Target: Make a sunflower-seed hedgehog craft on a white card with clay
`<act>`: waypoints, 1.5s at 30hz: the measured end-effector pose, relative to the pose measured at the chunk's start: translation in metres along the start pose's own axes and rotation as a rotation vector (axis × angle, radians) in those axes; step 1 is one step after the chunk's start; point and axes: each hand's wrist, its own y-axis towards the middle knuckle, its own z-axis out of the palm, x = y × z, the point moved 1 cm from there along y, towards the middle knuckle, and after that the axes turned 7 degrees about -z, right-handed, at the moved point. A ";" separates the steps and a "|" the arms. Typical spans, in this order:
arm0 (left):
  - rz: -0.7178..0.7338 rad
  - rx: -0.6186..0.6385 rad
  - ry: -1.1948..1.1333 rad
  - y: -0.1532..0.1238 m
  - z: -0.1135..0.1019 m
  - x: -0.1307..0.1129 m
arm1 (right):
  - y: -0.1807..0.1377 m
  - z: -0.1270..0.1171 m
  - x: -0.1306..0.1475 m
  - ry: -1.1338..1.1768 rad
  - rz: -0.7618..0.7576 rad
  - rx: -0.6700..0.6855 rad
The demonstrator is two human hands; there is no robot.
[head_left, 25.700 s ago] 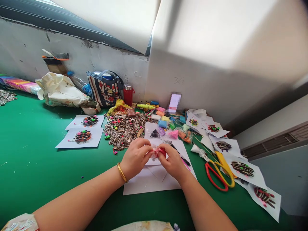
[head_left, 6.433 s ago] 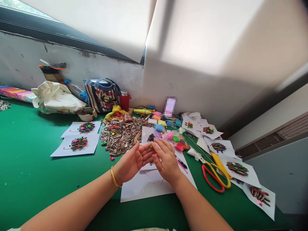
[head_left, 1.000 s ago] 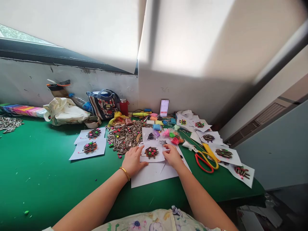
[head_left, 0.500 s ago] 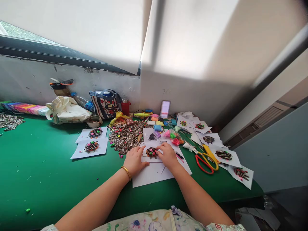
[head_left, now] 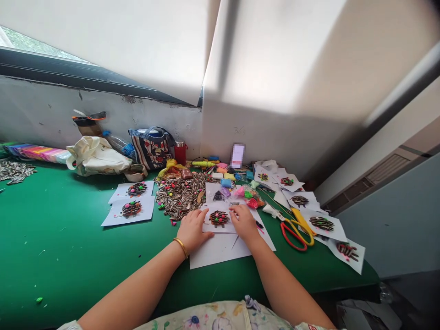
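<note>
A small white card (head_left: pixel 212 228) with a hedgehog picture (head_left: pixel 219 217) lies between my hands, on top of a larger white sheet (head_left: pixel 209 256). The hedgehog has a body of striped sunflower seeds, dotted with pink, red and green clay balls. My left hand (head_left: pixel 193 229), a gold bangle at its wrist, lies on the card's left edge with the thumb stretched out. At the right edge rests my right hand (head_left: pixel 243 224), fingers bent but apart, with nothing visible in them. Its thumb is hidden.
Loose sunflower seeds (head_left: pixel 182 195) are heaped behind my left hand. Two finished cards (head_left: pixel 146 213) lie left; several more (head_left: pixel 338 231) line the right edge. Scissors (head_left: pixel 292 233) with red and yellow handles lie right. Bags of coloured clay (head_left: pixel 245 192) sit behind the card.
My right hand has shifted slightly right, off the hedgehog's seeds, uncovering its right side. My left hand stays in place. The view has shifted very slightly.
</note>
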 end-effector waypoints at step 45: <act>-0.589 0.305 -1.244 0.007 -0.022 -0.012 | -0.009 0.007 -0.017 0.820 0.291 -0.134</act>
